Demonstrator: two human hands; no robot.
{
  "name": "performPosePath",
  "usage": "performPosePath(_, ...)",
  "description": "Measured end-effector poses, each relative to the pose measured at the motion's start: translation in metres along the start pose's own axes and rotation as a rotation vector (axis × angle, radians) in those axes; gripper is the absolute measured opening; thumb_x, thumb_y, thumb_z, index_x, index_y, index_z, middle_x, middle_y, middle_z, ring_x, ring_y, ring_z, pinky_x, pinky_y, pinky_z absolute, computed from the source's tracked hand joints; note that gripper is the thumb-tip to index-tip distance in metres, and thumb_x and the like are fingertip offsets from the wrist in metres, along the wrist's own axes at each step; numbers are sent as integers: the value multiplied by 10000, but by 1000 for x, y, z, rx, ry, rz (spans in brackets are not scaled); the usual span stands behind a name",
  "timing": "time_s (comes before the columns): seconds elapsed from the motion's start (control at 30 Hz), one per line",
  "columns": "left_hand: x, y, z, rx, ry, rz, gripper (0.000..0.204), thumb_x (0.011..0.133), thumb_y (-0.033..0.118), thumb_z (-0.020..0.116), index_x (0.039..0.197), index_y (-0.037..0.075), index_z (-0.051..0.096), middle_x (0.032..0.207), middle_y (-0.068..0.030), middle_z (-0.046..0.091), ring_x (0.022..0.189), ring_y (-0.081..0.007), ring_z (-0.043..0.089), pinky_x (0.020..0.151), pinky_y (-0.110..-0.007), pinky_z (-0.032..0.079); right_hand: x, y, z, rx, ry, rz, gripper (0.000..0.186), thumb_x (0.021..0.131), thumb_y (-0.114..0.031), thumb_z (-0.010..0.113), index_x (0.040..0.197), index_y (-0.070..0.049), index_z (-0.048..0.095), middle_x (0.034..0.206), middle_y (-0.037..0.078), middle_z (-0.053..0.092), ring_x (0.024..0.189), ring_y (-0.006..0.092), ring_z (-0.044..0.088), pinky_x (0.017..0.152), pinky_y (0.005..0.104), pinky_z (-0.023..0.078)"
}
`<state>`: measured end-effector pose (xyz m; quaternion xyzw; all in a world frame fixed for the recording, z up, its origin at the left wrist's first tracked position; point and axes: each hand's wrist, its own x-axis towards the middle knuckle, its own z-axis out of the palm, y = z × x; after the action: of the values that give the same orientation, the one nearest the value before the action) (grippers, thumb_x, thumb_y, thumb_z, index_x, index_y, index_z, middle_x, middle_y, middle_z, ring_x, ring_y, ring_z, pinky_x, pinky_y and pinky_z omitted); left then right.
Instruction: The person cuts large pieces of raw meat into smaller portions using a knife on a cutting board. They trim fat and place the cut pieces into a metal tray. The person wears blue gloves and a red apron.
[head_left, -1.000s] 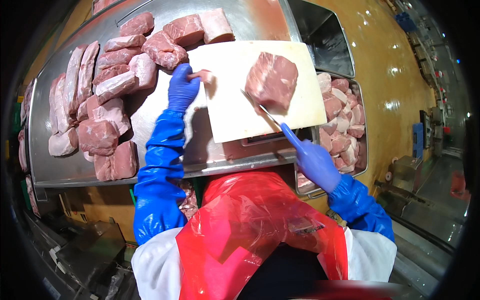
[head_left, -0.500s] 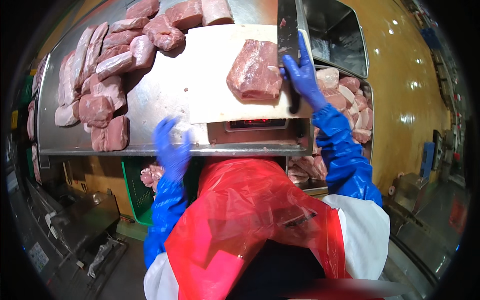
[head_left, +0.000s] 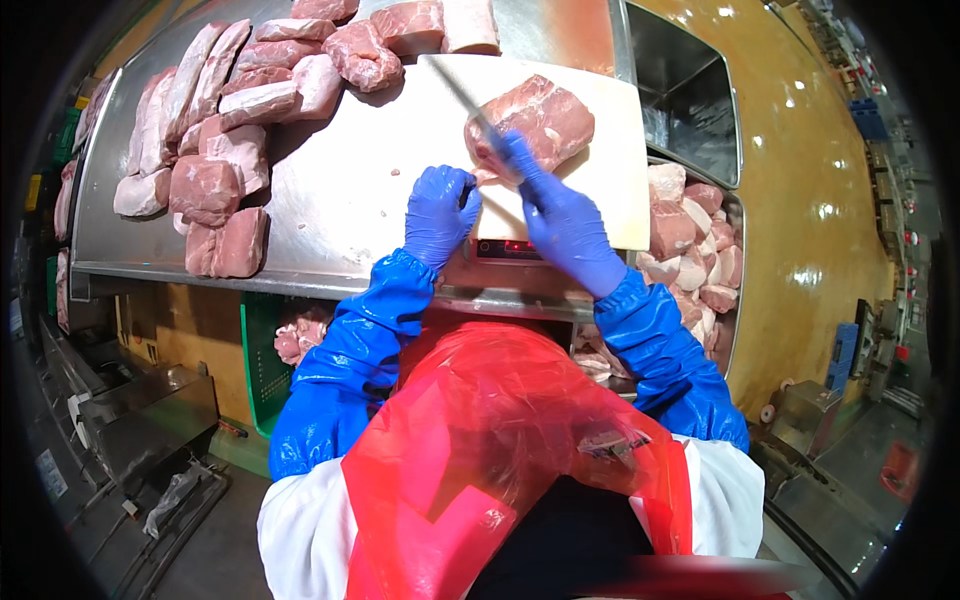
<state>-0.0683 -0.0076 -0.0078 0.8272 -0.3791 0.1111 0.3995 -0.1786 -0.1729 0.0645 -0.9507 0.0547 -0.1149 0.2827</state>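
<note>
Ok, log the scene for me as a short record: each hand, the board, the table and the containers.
Left hand: blue-gloved, at the near-left edge of the raw pork slab; whether it pinches anything is unclear
Right hand: blue-gloved, gripping a knife, blade motion-blurred
Board: white cutting board under the slab, a lit red display by its near edge
Table: steel table, several raw pork pieces on its left part
Right container: metal bin of pork pieces
Lower-left container: green basket holding meat pieces
</note>
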Motion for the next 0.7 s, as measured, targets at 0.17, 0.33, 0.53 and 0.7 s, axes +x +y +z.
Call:
performPosePath(0.17, -1, -15, -5, -56, -55, 5, 104, 815, 98, 680, 879, 68, 603, 826, -138, 574, 804, -354, 575, 736, -469, 471, -57, 16, -57, -386, -464, 58, 833, 869, -76, 582, 1592, -327, 255, 761, 178, 644, 633, 398, 648, 591, 506, 527)
performPosePath(0.33, -16, 2, -41, -306, -140, -186, 76, 820, 63, 701, 823, 45, 627, 806, -126, 612, 744, -305, 601, 687, -408, 488, -45, 23, -42, -232, -417, 65, 840, 841, -62, 593, 1580, -326, 293, 803, 188, 673, 644, 400, 649, 591, 512, 523)
performPosePath(0.53, -198, -98, -173, 358, -292, -740, 212, 873, 153, 714, 1038, 24, 679, 1076, -160, 685, 973, -313, 658, 857, -412, 520, 56, 26, -53, 311, 13, 30, 609, 976, -167, 636, 1537, -118, 403, 1100, 113, 731, 904, 241, 711, 831, 364, 551)
performPosePath(0.7, -82, -39, -118, 160, 63, -321, 523, 908, 136, 694, 1391, 16, 532, 1430, -253, 503, 1339, -389, 476, 1133, -467, 362, 109, 136, -36, 895, 270, 275, 511, 986, -133, 608, 1442, -16, 410, 906, 54, 627, 718, 112, 590, 638, 248, 490)
